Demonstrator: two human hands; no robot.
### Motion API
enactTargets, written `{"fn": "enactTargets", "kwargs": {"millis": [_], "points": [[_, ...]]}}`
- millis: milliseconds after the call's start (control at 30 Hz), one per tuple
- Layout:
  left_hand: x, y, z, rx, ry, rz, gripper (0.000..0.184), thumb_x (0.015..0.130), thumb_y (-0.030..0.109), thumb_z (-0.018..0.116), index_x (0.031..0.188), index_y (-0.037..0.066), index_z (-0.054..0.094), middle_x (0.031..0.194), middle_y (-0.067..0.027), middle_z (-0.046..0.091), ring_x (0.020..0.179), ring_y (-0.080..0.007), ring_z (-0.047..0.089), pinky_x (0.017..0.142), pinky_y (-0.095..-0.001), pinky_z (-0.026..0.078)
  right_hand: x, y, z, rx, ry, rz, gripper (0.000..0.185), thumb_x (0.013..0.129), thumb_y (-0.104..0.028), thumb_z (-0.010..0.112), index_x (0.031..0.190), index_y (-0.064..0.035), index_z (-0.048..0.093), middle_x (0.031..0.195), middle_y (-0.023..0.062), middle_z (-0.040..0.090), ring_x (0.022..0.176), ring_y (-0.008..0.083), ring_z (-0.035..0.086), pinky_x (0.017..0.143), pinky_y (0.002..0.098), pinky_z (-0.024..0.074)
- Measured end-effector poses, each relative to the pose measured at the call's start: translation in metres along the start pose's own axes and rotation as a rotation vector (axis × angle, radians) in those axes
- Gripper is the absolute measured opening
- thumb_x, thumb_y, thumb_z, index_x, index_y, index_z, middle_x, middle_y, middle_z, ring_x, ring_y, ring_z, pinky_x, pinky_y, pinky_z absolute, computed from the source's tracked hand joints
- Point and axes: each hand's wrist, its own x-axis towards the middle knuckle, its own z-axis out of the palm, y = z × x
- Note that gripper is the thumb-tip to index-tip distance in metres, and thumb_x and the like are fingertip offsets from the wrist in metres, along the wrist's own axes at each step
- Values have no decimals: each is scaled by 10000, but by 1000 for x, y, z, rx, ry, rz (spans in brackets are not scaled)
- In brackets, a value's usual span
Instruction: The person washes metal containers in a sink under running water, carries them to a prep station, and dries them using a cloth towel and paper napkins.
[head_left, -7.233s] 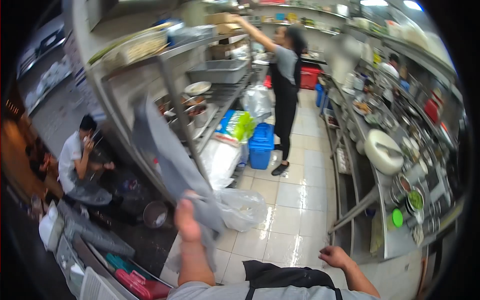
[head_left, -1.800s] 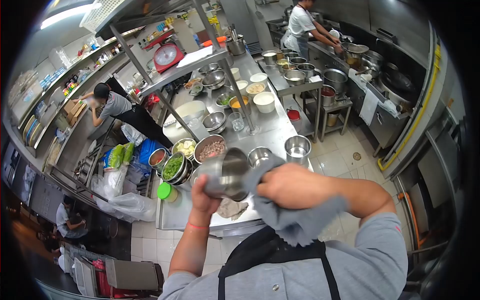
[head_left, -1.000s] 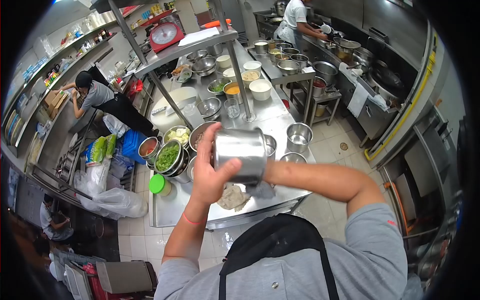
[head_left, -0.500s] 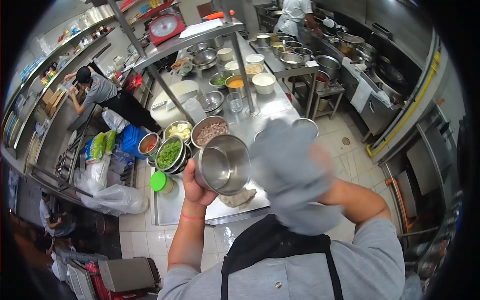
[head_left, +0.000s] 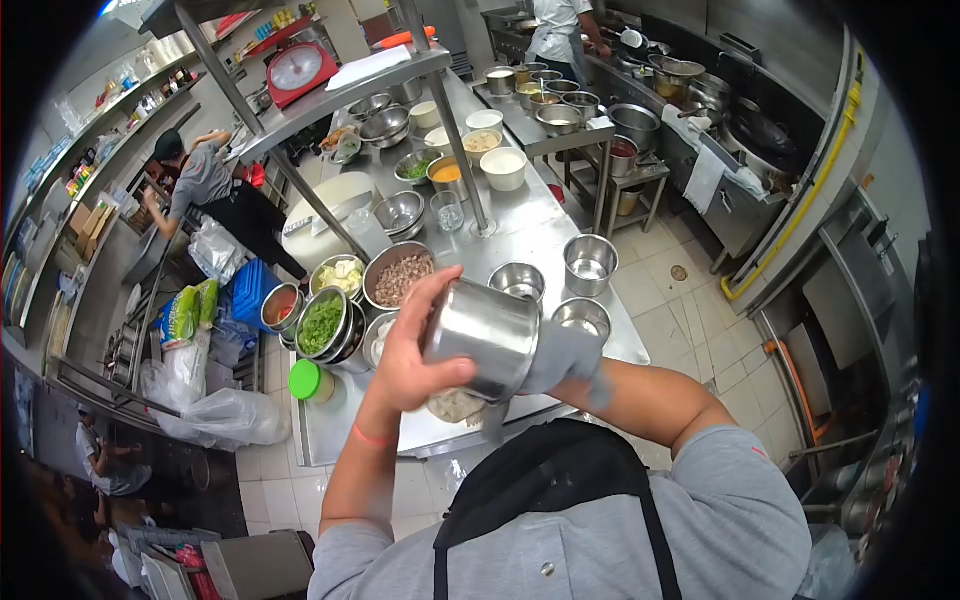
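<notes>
Steel pot tipped sideways, mouth pointing right, half-curled left hand cupping its base, can't tell hidden right hand's grip

Had the steel table on feed, running below and ahead of the left hand grip. Three steel pots sat on it, ahead-right of the grip. Crumpled beige cloth lay just under the grip, partly hidden. To the grip's left I had a green-lidded jar; ahead-left, a pan of brown pieces. Farther ahead: clear glass, steel bowls, white tub.
</notes>
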Motion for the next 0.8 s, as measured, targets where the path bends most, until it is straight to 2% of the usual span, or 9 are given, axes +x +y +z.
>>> {"fn": "enactTargets", "kwargs": {"millis": [100, 167, 300, 367, 467, 500, 567, 667, 800], "points": [[-10, -32, -7, -672, 188, -108, 892, 747, 546, 660, 1396, 21, 346, 1301, -145, 491, 1204, -252, 488, 1046, -373, 358, -21, -22, -11, 94, 140, 5, 483, 937, -171, 512, 1377, -64, 345, 1329, 90, 441, 1220, 198, 448, 1033, 312, 378], [-13, -37, -15, -1077, 456, -147, 750, 875, 608, 393, 1401, 75, 345, 1331, -138, 486, 1239, -291, 468, 1030, -539, 368, -34, -41, -14, 70, 218, -54, 462, 935, -165, 510, 1360, -63, 363, 1306, 88, 454, 1205, 196, 456, 1026, 309, 382], [-18, -47, 19, -1422, 241, -136, 672, 908, 599, 341, 1388, 130, 386, 1355, -99, 471, 1265, -283, 440, 1022, -529, 374, -34, -40, -7, -291, 318, -177, 423, 929, -154, 506, 1327, -60, 399, 1260, 86, 481, 1175, 194, 472, 1012, 302, 390], [-19, -44, 41, -1066, 494, -197, 696, 895, 516, 500, 1423, 99, 322, 1384, -101, 439, 1280, -271, 419, 1041, -394, 380, -25, -34, -7, -484, 345, -253, 404, 927, -149, 504, 1310, -58, 417, 1237, 85, 495, 1160, 193, 480, 1005, 299, 394], [-24, -41, 13, -392, 478, 148, 1263, 597, 346, 885, 1489, 106, 24, 1496, -183, 250, 1318, -294, 360, 1054, -418, 360, 3, -31, -15, -723, 324, -354, 376, 923, -140, 502, 1285, -56, 444, 1202, 83, 515, 1137, 192, 493, 994, 295, 400], [-21, -24, 12, -316, 461, 204, 1067, 570, 376, 894, 1401, 77, 295, 1510, -197, 214, 1331, -300, 343, 1023, -417, 396, 13, -31, -18, -806, 297, -386, 368, 921, -138, 501, 1276, -55, 453, 1190, 82, 522, 1130, 191, 497, 991, 293, 402], [-27, -24, -13, -71, 257, 202, 593, 645, 279, 864, 1068, 47, 520, 1454, -176, 310, 1302, -272, 376, 1016, -395, 399, 28, -27, -23, -1044, 194, -472, 351, 911, -160, 522, 1245, -60, 477, 1178, 89, 531, 1131, 205, 497, 986, 306, 404], [-34, -14, -8, 79, 486, 83, 359, 677, 137, 800, 772, 47, 466, 1262, -157, 460, 1136, -224, 481, 903, -340, 439, 41, -15, -6, -1276, 89, -589, 366, 877, -205, 573, 1208, -63, 507, 1173, 98, 542, 1123, 228, 507, 973, 332, 414], [-32, -24, -1, 518, 717, 101, 322, 622, 59, 730, 704, 49, 419, 988, -125, 510, 835, -204, 461, 702, -267, 361, 24, 14, 34, -1242, 159, -625, 501, 780, -299, 697, 1183, -53, 532, 1205, 102, 548, 1083, 260, 546, 937, 383, 444]]}}
